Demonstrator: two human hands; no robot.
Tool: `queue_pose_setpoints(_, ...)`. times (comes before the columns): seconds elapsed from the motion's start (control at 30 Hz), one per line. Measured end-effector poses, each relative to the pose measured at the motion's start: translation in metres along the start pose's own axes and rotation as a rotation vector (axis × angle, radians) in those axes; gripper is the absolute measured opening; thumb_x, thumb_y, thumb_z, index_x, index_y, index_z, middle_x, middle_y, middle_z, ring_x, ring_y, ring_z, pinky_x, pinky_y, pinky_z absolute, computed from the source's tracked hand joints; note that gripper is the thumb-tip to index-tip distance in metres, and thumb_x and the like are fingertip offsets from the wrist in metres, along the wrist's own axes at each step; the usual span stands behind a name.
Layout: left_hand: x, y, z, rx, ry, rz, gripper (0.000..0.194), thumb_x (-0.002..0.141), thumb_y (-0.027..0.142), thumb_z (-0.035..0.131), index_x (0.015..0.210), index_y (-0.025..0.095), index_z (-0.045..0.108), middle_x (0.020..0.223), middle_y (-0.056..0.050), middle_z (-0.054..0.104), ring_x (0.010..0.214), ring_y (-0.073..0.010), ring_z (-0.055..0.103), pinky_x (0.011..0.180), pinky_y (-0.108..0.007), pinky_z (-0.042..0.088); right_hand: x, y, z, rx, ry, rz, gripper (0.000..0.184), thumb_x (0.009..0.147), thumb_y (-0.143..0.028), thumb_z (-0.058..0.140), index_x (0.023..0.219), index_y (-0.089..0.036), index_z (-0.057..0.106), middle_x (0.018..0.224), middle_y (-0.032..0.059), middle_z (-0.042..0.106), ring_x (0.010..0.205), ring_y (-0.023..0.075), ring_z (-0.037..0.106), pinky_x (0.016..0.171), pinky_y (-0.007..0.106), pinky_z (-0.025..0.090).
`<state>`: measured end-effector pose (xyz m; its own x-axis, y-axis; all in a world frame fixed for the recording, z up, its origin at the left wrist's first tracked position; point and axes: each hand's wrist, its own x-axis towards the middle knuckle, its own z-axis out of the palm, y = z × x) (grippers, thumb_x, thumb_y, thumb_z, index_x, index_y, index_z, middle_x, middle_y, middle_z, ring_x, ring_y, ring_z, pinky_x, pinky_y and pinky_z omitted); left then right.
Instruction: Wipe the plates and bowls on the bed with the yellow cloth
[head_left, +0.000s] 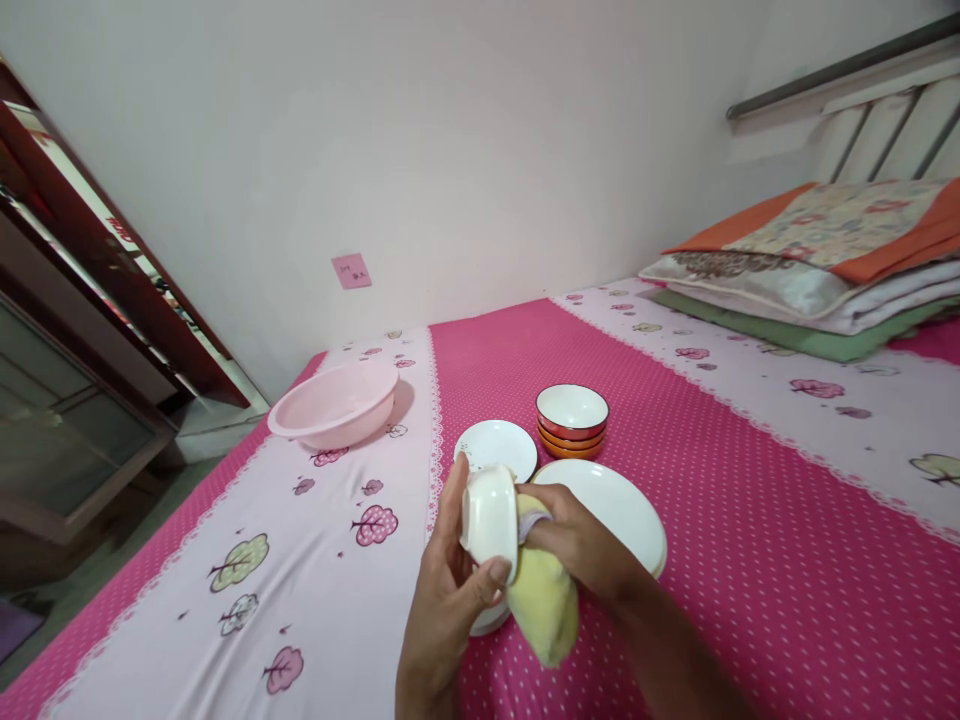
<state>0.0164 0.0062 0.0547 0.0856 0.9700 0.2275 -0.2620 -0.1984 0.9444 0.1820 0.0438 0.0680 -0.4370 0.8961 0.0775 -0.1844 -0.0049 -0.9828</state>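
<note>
Wiping looks to be the step: left hand (439,610) pinches the white bowl (489,512), right hand (581,538) fingers bunch the yellow cloth (544,605) at its three o'clock, and further wiping would need a steady grip.

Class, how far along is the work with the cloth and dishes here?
Possibly done: the bowl stack, already nested, though no wiping of it shows.
In hand: the left hand holds a white bowl while the right hand presses a yellow cloth to its open side.
Possibly left: the small plate and large plate, lying separately; whether they are finished cannot be told.
</note>
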Motion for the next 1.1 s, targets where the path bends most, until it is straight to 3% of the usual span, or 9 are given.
queue_pose_setpoints(0.1,0.004,-0.006,0.003,-0.144,0.017,-0.024,0.096,0.073,0.032,0.09,0.157,0.035,0.044,0.158,-0.008,0.054,0.134,-0.0356,0.059,0.099,-0.038,0.056,0.003,0.007,-0.001,0.214,0.015,0.054,0.028,0.071,-0.028,0.066,0.095,-0.015,0.07,0.074,0.0006,0.066,0.062,0.0149,0.056,0.059,0.026,0.043)
queue_pose_setpoints(0.2,0.009,-0.014,0.004,-0.214,0.091,-0.046,0.087,0.073,0.036,0.09,0.15,0.026,0.051,0.154,-0.013,0.057,0.135,-0.0364,0.057,0.102,-0.039,0.054,0.003,0.009,0.001,0.207,0.057,0.024,0.03,0.071,-0.027,0.067,0.098,-0.015,0.07,0.076,0.0011,0.067,0.065,0.0165,0.059,0.061,0.026,0.044)
queue_pose_setpoints(0.37,0.012,-0.013,0.012,-0.363,0.14,-0.17,0.08,0.088,0.037,0.077,0.159,0.03,0.042,0.154,-0.011,0.057,0.139,-0.0337,0.054,0.117,-0.046,0.043,0.0,0.004,0.013,-0.281,0.159,-0.192,0.014,0.088,-0.018,0.054,0.098,-0.019,0.064,0.08,0.0009,0.064,0.074,0.0186,0.059,0.065,0.027,0.046)
queue_pose_setpoints(0.5,0.015,-0.013,0.023,-0.525,0.187,-0.132,0.061,0.096,0.049,0.065,0.151,0.025,0.056,0.148,-0.011,0.064,0.145,-0.0318,0.05,0.121,-0.045,0.04,0.001,0.005,0.025,-0.772,0.227,-0.51,0.021,0.095,-0.01,0.045,0.1,-0.02,0.063,0.104,0.0096,0.066,0.096,0.0247,0.06,0.084,0.035,0.047)
queue_pose_setpoints(0.6,0.016,-0.018,0.024,-0.56,0.258,-0.118,0.061,0.096,0.058,0.061,0.145,0.022,0.062,0.141,-0.012,0.068,0.143,-0.0322,0.051,0.121,-0.045,0.04,0.001,0.006,0.033,-0.853,0.219,-0.539,0.029,0.091,-0.005,0.044,0.107,-0.018,0.064,0.11,0.0124,0.066,0.102,0.0269,0.059,0.088,0.038,0.047)
queue_pose_setpoints(0.73,0.012,-0.018,0.018,-0.412,0.17,-0.043,0.062,0.096,0.052,0.065,0.151,0.027,0.053,0.148,-0.012,0.063,0.141,-0.0328,0.053,0.12,-0.046,0.041,-0.005,-0.001,0.034,-0.632,0.197,-0.366,0.03,0.085,-0.004,0.046,0.105,-0.018,0.063,0.105,0.0092,0.068,0.092,0.024,0.062,0.079,0.034,0.047)
queue_pose_setpoints(0.93,0.002,-0.007,0.012,-0.291,0.074,-0.004,0.086,0.078,0.055,0.084,0.152,0.028,0.049,0.153,-0.013,0.057,0.14,-0.0401,0.052,0.112,-0.047,0.048,-0.012,-0.012,0.013,0.142,0.002,-0.01,0.026,0.082,-0.029,0.066,0.103,-0.015,0.071,0.077,0.0015,0.068,0.069,0.0178,0.061,0.066,0.027,0.047)
queue_pose_setpoints(1.03,-0.001,-0.006,0.006,-0.231,0.057,-0.029,0.096,0.071,0.056,0.089,0.155,0.034,0.047,0.159,-0.01,0.052,0.144,-0.0412,0.046,0.114,-0.046,0.046,-0.01,-0.01,0.006,0.343,-0.028,0.034,0.036,0.076,-0.034,0.073,0.105,-0.014,0.072,0.076,0.0021,0.069,0.066,0.0182,0.062,0.065,0.028,0.047)
queue_pose_setpoints(1.1,-0.001,-0.004,0.0,-0.137,0.089,-0.043,0.093,0.074,0.052,0.088,0.156,0.037,0.046,0.164,-0.007,0.047,0.15,-0.0388,0.04,0.117,-0.044,0.043,-0.009,-0.009,0.004,0.318,-0.013,0.014,0.035,0.076,-0.033,0.074,0.105,-0.014,0.071,0.076,0.002,0.07,0.066,0.0181,0.063,0.064,0.028,0.046)
